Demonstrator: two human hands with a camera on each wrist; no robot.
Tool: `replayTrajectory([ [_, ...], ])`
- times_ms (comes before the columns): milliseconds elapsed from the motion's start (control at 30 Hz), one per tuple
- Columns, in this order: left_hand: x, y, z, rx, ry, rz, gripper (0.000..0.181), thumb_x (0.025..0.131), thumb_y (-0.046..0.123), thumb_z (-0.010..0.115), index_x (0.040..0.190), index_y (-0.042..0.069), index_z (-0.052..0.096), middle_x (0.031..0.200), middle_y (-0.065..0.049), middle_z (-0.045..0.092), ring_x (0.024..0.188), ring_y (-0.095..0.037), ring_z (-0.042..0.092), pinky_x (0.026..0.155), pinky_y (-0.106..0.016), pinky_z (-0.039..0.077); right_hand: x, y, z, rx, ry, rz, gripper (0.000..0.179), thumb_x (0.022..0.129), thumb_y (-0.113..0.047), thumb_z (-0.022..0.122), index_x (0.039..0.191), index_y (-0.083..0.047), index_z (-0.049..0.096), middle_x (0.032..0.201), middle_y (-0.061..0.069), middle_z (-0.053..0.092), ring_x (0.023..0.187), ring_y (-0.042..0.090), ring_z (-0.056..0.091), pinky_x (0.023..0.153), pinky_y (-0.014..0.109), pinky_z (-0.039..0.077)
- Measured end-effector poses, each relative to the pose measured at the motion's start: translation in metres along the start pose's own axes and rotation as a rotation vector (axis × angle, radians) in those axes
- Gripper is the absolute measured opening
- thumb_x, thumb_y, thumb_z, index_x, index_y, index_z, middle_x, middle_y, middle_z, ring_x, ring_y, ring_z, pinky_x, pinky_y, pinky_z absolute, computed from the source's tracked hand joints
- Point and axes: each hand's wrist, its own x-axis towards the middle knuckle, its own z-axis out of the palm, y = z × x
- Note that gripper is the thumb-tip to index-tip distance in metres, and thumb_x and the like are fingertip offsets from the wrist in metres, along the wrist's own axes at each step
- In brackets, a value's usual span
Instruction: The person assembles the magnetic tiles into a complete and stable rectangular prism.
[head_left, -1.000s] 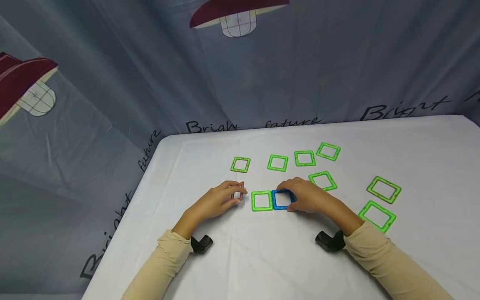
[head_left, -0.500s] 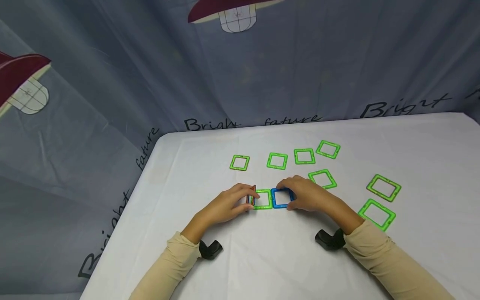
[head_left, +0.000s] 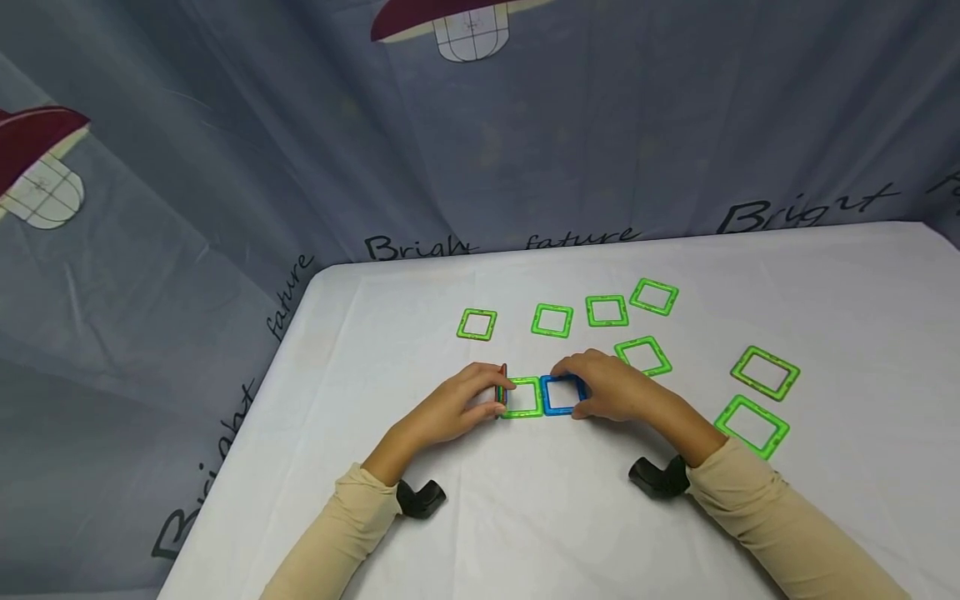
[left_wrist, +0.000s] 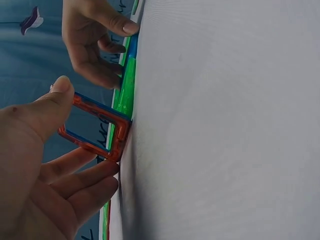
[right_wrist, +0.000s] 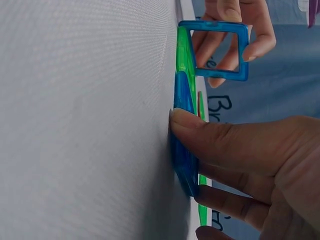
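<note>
My left hand (head_left: 453, 406) pinches an open square magnetic tile by its edges and holds it upright at the left side of a flat green square tile (head_left: 522, 414). In the left wrist view the held tile (left_wrist: 120, 137) shows an orange-red face with blue behind it; its other face (right_wrist: 220, 75) looks blue in the right wrist view. Joined edge to edge on the green tile's right is a flat blue square tile (head_left: 558, 412). My right hand (head_left: 611, 387) grips this blue tile at its right end, thumb on the near edge and fingers on the far edge.
Several loose green square tiles lie beyond the hands, one being a green tile (head_left: 552, 334) near the middle. Two more, a farther green tile (head_left: 780, 394) and a nearer green tile (head_left: 765, 454), lie right of the right forearm. A printed curtain (head_left: 600, 150) backs the white table (head_left: 525, 517).
My left hand has moved right, bringing its upright tile to the green tile's left edge, and straightened it there. My right hand keeps its grip on the blue tile.
</note>
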Motion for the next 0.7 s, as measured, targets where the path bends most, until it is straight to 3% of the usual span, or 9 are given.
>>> replayTrajectory([
  [200, -0.003, -0.007, -0.001, -0.079, 0.014, -0.003, 0.03, 0.089, 0.025, 0.06, 0.116, 0.015, 0.058, 0.131, -0.009, 0.048, 0.128, -0.019, 0.041, 0.105, -0.038, 0.037, 0.003, -0.001, 0.0, 0.007, -0.008, 0.0, 0.055, 0.068, -0.015, 0.08, 0.118, -0.007, 0.058, 0.118, 0.009, 0.06, 0.11, 0.027, 0.051, 0.092, 0.044, 0.046],
  [467, -0.003, -0.013, 0.003, -0.217, 0.049, 0.039, 0.033, 0.084, 0.016, 0.066, 0.114, 0.006, 0.058, 0.128, -0.015, 0.048, 0.124, -0.023, 0.046, 0.101, -0.025, 0.042, 0.002, 0.002, -0.001, 0.01, -0.011, 0.016, 0.055, 0.068, -0.015, 0.08, 0.118, -0.008, 0.059, 0.119, 0.009, 0.06, 0.111, 0.027, 0.051, 0.093, 0.045, 0.046],
  [700, -0.005, -0.017, 0.005, -0.247, 0.104, 0.05, 0.033, 0.081, 0.013, 0.068, 0.112, 0.005, 0.058, 0.123, -0.015, 0.051, 0.121, -0.023, 0.049, 0.1, -0.023, 0.043, 0.002, 0.001, 0.0, 0.024, 0.004, 0.009, 0.056, 0.067, -0.014, 0.081, 0.118, -0.008, 0.059, 0.118, 0.008, 0.06, 0.11, 0.027, 0.051, 0.092, 0.044, 0.047],
])
